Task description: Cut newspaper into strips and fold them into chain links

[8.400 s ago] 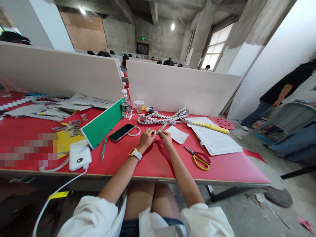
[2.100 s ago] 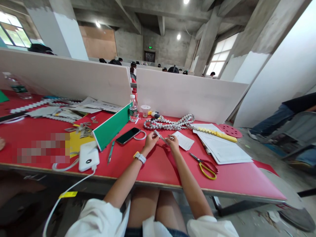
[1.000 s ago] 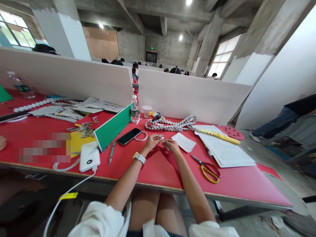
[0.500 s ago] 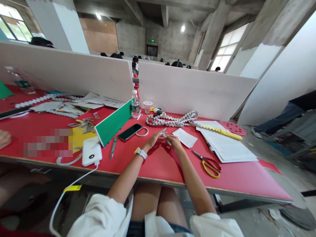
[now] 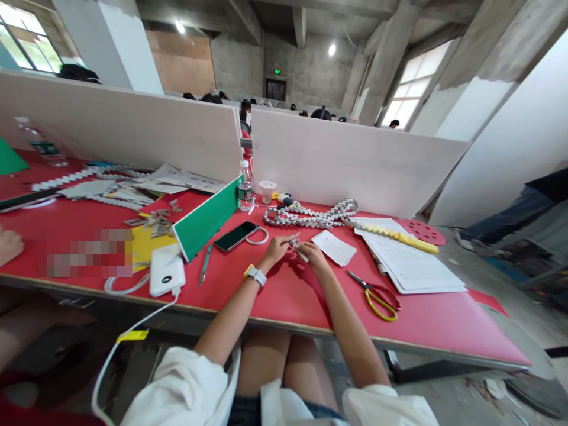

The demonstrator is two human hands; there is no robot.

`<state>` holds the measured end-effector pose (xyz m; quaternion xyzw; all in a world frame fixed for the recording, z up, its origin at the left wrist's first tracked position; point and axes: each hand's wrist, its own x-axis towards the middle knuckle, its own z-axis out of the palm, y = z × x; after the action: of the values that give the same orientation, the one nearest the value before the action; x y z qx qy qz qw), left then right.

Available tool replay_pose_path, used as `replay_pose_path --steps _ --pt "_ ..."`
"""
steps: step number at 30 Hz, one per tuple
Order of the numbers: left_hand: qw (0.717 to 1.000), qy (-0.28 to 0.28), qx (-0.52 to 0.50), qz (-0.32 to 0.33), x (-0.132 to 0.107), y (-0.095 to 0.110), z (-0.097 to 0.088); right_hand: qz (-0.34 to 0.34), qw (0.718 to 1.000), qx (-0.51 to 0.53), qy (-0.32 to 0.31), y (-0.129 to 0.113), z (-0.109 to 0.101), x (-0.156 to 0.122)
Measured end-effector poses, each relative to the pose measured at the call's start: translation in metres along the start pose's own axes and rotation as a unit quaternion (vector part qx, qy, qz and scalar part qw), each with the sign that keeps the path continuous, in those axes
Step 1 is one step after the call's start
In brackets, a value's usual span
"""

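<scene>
My left hand, with a pale watch on the wrist, is closed on one end of a small grey-white folded paper piece. The fingers of my right hand pinch the same piece from the other side, just above the red table. Its exact folds are too small to make out. Behind my hands lies a long zigzag chain of folded paper. To the right of my right hand is a small white sheet of paper. A black phone lies left of my left hand.
Scissors with red and yellow handles lie at right, near a paper stack. A green-faced board stands at left, beside a white power bank. A water bottle and a cup stand behind. Another person's hand rests far left.
My fingers have drawn in a little around the paper piece, and less of it shows between them. The camera has shifted slightly; the things on the table lie as before.
</scene>
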<state>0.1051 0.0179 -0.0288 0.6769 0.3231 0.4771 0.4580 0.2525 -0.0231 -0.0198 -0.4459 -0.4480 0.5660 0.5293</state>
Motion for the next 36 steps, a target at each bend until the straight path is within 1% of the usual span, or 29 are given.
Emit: replay_pose_path --steps 2,5,10,17,21,25,27,30,33,36 --pt "1.0 -0.004 0.015 0.002 -0.001 0.003 0.0 -0.004 1.0 0.015 -0.007 0.0 0.0 0.0" --pt "1.0 -0.021 0.006 0.012 -0.003 0.01 -0.001 -0.003 1.0 0.03 -0.002 -0.001 0.001 0.0" --pt "0.999 -0.037 0.0 0.02 -0.005 0.02 -0.002 -0.002 1.0 0.017 0.007 -0.001 -0.001 0.001" --pt "0.995 -0.064 0.046 0.054 -0.006 0.018 -0.001 -0.016 0.999 0.03 0.009 -0.002 -0.004 -0.001" --pt "0.996 -0.07 0.034 0.051 -0.006 0.018 0.0 -0.038 0.999 0.017 0.001 -0.003 -0.005 -0.001" --pt "0.996 -0.081 0.0 0.025 -0.008 0.023 0.001 -0.052 0.999 -0.008 -0.003 -0.001 -0.006 0.001" --pt "0.997 -0.069 -0.028 0.012 -0.008 0.025 0.002 -0.068 0.998 -0.015 0.007 0.002 -0.006 0.004" --pt "0.998 -0.018 -0.054 0.005 -0.006 0.023 0.002 -0.109 0.991 -0.058 0.049 0.005 -0.007 0.009" --pt "0.999 0.022 -0.044 -0.004 -0.003 0.018 0.001 -0.14 0.982 -0.104 0.075 0.006 -0.006 0.011" --pt "0.998 0.043 -0.034 -0.014 0.0 0.012 0.0 -0.171 0.968 -0.157 0.091 0.004 -0.004 0.011"
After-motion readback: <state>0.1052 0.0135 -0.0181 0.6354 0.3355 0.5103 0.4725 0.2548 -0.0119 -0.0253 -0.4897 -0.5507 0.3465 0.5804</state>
